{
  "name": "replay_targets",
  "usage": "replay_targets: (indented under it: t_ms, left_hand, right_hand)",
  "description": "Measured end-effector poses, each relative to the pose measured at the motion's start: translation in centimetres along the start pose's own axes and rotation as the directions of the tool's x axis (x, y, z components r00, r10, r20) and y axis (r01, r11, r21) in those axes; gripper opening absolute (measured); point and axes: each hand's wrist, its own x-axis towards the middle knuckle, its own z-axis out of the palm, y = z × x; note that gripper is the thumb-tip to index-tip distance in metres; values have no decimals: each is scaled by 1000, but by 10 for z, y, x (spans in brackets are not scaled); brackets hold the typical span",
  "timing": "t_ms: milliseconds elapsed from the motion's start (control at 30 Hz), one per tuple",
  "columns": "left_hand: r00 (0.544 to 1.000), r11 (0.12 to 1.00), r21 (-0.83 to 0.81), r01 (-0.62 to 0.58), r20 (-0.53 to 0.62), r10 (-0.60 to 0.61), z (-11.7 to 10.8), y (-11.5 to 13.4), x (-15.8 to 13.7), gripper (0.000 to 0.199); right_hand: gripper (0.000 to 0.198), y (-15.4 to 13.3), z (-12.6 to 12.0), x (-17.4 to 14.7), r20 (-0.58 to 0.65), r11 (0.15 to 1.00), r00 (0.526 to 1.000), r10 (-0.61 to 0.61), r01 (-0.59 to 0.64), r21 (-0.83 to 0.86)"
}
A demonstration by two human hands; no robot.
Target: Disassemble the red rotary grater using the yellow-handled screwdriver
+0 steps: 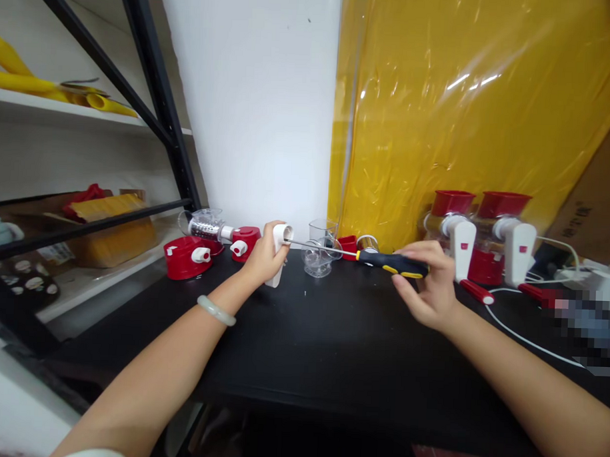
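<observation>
My left hand (265,254) is closed around a white plastic crank handle (274,275), whose round hollow end faces right. In my right hand (428,286) is a screwdriver (394,263) with a black and yellow grip, held level between thumb and fingers. Its long metal shaft points left, and the tip reaches the opening of the white handle; how deep it goes is hidden. Just behind, between the hands, stands a clear plastic grater housing (319,255). A red hopper piece (348,247) and a metal grater drum (368,244) lie behind the screwdriver.
Red bases (188,259) and a clear housing with a drum (208,224) stand at the left on the black table (321,349). Two assembled rotary graters (504,242) stand at the right, near a white cable (521,343). A black-framed shelf (164,110) rises on the left.
</observation>
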Motion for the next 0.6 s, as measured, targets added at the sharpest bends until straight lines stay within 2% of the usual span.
replay_targets:
  t_ms: [100, 167, 233, 333, 467, 600]
  left_hand:
    - [998, 992, -128, -9, 57, 17, 3, 2, -2, 41]
    - [993, 967, -253, 21, 117, 9, 4, 3, -2, 41]
    - [982, 922, -376, 90, 186, -20, 4, 5, -3, 43]
    - [962, 867, -467, 175, 269, -50, 2, 9, -3, 44]
    - [937, 867, -453, 207, 346, -43, 0, 10, -4, 45]
    - [947, 920, -361, 150, 319, -29, 0, 9, -5, 44]
  right_hand:
    - [31, -6, 6, 1, -81, 951, 963, 255, -236, 198]
    - [23, -9, 7, 3, -131, 930, 927, 351, -329, 165]
    - [16, -11, 5, 6, -184, 948, 930, 319, -313, 59]
    - [15, -12, 0, 11, -177, 986, 972, 155, -164, -39]
    - [23, -12, -5, 14, -154, 994, 988, 12, -28, -103]
    - [21, -14, -6, 14, -142, 990, 990, -10, -10, -140]
